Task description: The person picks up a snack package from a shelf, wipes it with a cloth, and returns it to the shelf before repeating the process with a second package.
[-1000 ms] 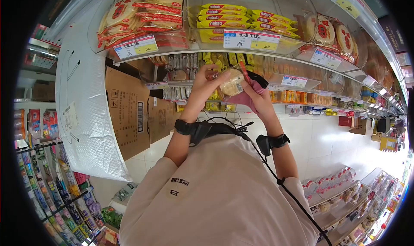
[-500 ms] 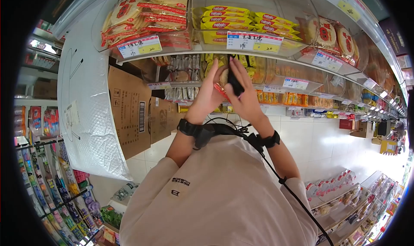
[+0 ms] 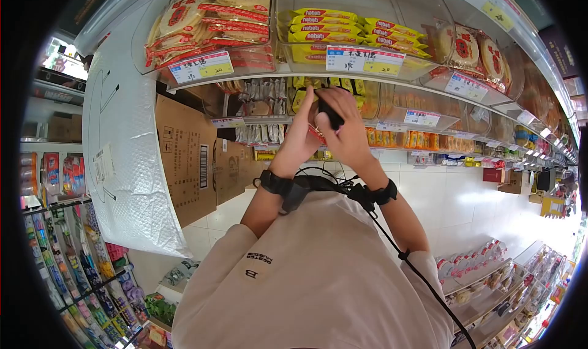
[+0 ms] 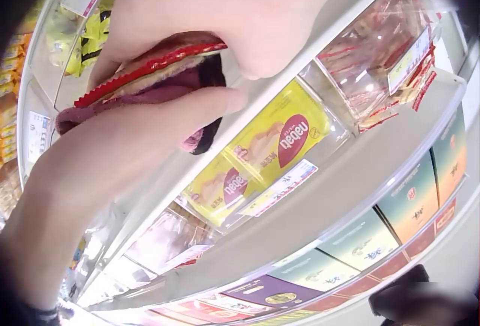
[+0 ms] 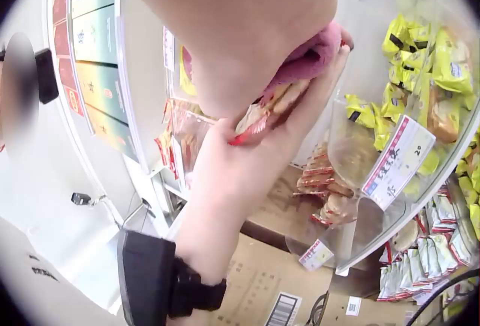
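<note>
In front of the lower shelf, both hands meet palm to palm around a rice cracker packet (image 5: 259,122), clear with red ends and a pale round cracker inside. My left hand (image 3: 299,131) holds the packet against its palm, fingers pointing up. My right hand (image 3: 346,128) grips a pink and black cloth (image 3: 331,111) and presses it over the packet's other face. The left wrist view shows the cloth's pink folds (image 4: 161,90) lying along the packet's red edge. Most of the packet is hidden between the hands.
Above the hands, clear bins hold yellow nabati wafer packs (image 3: 324,27) and red-and-clear rice cracker packets (image 3: 184,18). Price tags (image 3: 364,59) line the shelf front. To the left stand a cardboard box (image 3: 184,159) and a silvery padded sheet (image 3: 128,165).
The packet was turned from facing up to standing between the palms. The right hand brought the cloth over it, and the hands closed together; lately the right fingers shifted slightly over the cloth.
</note>
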A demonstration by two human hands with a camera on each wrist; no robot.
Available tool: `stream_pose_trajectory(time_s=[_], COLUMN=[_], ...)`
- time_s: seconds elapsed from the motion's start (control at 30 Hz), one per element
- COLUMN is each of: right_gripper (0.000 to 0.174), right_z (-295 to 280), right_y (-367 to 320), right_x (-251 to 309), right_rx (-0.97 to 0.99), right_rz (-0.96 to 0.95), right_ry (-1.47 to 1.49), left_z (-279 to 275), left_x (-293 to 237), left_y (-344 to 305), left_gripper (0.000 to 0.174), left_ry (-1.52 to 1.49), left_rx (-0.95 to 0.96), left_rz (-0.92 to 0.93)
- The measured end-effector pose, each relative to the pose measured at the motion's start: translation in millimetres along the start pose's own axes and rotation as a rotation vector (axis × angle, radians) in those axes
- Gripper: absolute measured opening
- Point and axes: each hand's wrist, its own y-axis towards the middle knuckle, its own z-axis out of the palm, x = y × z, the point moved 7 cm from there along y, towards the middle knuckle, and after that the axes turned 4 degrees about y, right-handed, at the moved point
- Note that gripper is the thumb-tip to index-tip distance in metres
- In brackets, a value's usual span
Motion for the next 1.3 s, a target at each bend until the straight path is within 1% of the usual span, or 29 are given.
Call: stream_pose_trajectory(time_s=[0.1,0.13,0.23,0.33,0.43,0.53,0.67,0.77,0.8,0.87,0.9,0.93,1.03,1.07,1.1,1.17,1.2,1.27,1.3], right_gripper=[0.05,0.052,0.054,0.055,0.055,0.051,0.049,0.053,0.054,0.055,0.055,0.056,0.057,0.057,0.058,0.058,0.058,0.058,0.057], right_z=[-1.5,-0.9,-2.1,0.9,-3.2,-5.3,-4.6,-3.6,-3.7,-3.4,-4.2,-3.8,-2.1,1.2,2.6,6.7,7.0,0.2,-4.5], right_y=[-10.6,-11.7,-21.7,-24.1,-10.4,1.6,-0.3,-10.5,-10.9,-8.8,-4.8,-2.5,-2.8,-6.5,-10.3,-15.6,-15.0,-10.7,-8.0], right_x=[-30.1,-29.1,-11.0,-8.7,1.5,15.1,9.4,-1.9,-1.3,5.0,7.3,11.7,35.4,41.8,45.4,50.5,44.3,35.6,31.8], right_rx=[-0.056,-0.047,-0.07,-0.047,-0.038,0.001,-0.019,-0.051,-0.045,-0.03,-0.026,-0.012,0.068,0.123,0.164,0.246,0.251,0.157,0.107], right_rz=[0.337,0.323,0.194,0.175,0.102,0.016,-0.015,0.085,0.088,0.055,0.034,-0.013,-0.081,-0.097,-0.113,-0.146,-0.154,-0.114,-0.095], right_ry=[0.34,0.386,0.226,0.234,0.152,0.029,0.108,0.23,0.244,0.165,0.121,0.063,0.056,0.061,0.057,0.051,0.043,0.008,-0.014], left_z=[-1.8,0.7,1.3,-3.4,2.4,8.9,15.9,2.2,-0.9,-3.0,4.9,9.8,7.5,-8.3,-5.1,3.4,5.7,9.8,11.4], left_x=[-0.8,-4.9,-20.3,-21.5,-14.7,-14.1,-33.8,-33.3,-28.9,-18.5,-17.4,-21.2,-35.8,-37.3,-50.7,-55.9,-53.0,-39.8,-33.7], left_y=[7.1,4.0,1.1,5.6,-0.1,-2.0,-12.4,-7.6,-4.9,-2.4,-2.4,-5.2,-8.9,-2.9,-4.0,-8.3,-9.8,-13.5,-15.1], left_gripper=[0.055,0.051,0.049,0.047,0.043,0.037,0.032,0.032,0.034,0.04,0.043,0.05,0.051,0.051,0.05,0.05,0.048,0.044,0.044], left_ry=[0.004,-0.024,0.011,0.038,0.065,0.101,0.193,0.204,0.142,0.042,-0.007,0.043,0.03,-0.01,0.056,0.071,0.041,-0.022,-0.018], left_rx=[0.065,0.055,0.037,0.041,-0.005,-0.008,0.08,0.047,0.027,0.059,0.081,0.038,-0.073,-0.195,-0.11,0.04,0.021,-0.016,-0.021], left_rz=[0.068,0.074,0.143,0.155,0.122,0.133,0.222,0.229,0.228,0.167,0.138,0.168,0.237,0.204,0.322,0.339,0.296,0.209,0.206])
